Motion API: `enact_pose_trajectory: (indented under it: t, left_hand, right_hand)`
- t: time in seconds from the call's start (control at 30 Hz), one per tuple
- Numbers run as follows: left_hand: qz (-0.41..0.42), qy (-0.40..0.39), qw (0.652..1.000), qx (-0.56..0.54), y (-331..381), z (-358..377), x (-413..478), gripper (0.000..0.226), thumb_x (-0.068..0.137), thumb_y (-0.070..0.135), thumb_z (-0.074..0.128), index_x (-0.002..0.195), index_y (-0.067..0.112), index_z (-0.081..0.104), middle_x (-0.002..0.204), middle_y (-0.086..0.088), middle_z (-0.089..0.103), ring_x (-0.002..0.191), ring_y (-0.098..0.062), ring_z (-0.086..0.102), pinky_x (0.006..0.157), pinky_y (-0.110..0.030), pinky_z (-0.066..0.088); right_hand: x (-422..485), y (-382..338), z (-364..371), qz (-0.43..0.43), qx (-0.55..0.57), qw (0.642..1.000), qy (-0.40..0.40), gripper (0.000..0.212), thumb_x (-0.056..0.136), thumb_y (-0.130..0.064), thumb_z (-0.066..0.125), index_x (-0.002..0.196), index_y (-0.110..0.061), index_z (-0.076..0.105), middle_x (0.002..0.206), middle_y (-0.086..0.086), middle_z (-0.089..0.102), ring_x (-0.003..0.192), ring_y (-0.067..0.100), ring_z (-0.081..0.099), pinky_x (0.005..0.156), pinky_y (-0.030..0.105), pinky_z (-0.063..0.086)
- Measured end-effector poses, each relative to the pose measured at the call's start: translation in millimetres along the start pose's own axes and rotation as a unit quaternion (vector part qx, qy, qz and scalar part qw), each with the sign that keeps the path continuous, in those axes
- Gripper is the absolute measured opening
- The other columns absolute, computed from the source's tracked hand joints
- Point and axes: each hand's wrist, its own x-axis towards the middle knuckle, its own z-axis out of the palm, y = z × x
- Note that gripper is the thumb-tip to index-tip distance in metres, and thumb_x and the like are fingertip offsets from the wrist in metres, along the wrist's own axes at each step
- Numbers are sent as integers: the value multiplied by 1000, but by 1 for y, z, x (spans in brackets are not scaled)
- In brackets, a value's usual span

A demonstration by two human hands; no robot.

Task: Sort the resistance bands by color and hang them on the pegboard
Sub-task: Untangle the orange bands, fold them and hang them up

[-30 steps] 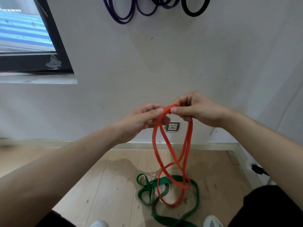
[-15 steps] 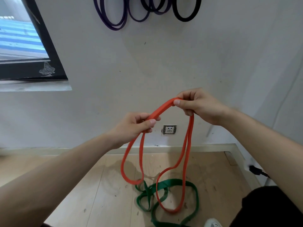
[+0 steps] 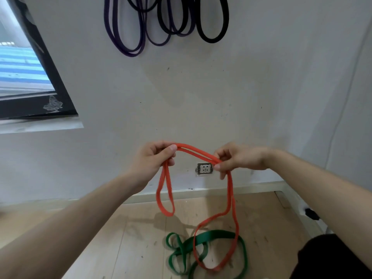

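an orange resistance band (image 3: 198, 155) was held up in front of a pale wall (image 3: 221, 93), doubled so that two strands ran side by side between the hands. the left hand (image 3: 153, 160) was closed around the doubled band, thumb pressed over the strands near the index finger, the other fingers curled in beneath. the right hand (image 3: 239, 160) was pinched on the same two strands, thumb and forefinger tight, the remaining fingers bent (no gap was seen between fingertips and band on either side). below the left hand a short closed loop of the orange band was left hanging free in the air. below the right hand a much longer loop was seen to drop down, its lowest bend lying over a green band (image 3: 203, 238). the green band was spread in loose tangled coils on the light wooden floor (image 3: 124, 238), close to the baseboard and just ahead of the person's dark-clothed leg (image 3: 332, 258). high on the wall, purple bands (image 3: 128, 37) were hung together at the left, and black bands (image 3: 213, 27) were hung just to their right, some loops overlapping; their upper ends were cut off by the frame edge, so the pegs could not be made out. a wall socket (image 3: 205, 168) was noted between the hands, behind the band. a dark-framed window (image 3: 40, 83) was noted at the far left.
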Motion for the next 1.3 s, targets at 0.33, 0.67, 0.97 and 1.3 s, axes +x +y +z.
enact_pose_trajectory:
  t: [0.33, 0.67, 0.97, 1.3]
  left_hand:
    - [63, -40, 996, 56, 16, 8, -4, 16, 95, 8, 64, 108, 8, 74, 83, -4, 74, 72, -16, 67, 73, -24, 57]
    - [67, -93, 988, 104, 6, 3, -8, 17, 93, 12, 67, 108, 12, 74, 87, 2, 76, 84, -14, 73, 80, -25, 57]
    - [19, -104, 988, 115, 1, 5, -10, 22, 102, 21, 55, 103, 11, 74, 85, -6, 74, 87, -19, 72, 80, -23, 56]
    - [-48, -99, 992, -61, 7, -3, -10, 21, 93, 16, 61, 89, 0, 73, 93, -12, 72, 73, -18, 68, 75, -27, 58]
  right_hand:
    - [21, -47, 44, -125, 51, 986, 98, 25, 96, -21, 66, 107, 2, 67, 83, 8, 72, 82, 19, 73, 78, 30, 56]
    - [3, -70, 36, -164, -41, 965, 200, 14, 98, -20, 64, 95, -9, 73, 59, -8, 56, 55, 5, 53, 57, 18, 46]
    - [-3, -62, 13, -188, 76, 941, 270, 20, 99, -16, 61, 98, 2, 70, 66, 5, 53, 61, 18, 52, 63, 28, 51]
    - [-7, -31, 3, -74, 29, 994, 75, 18, 99, -17, 60, 96, -1, 69, 68, 13, 57, 65, 26, 57, 70, 34, 53]
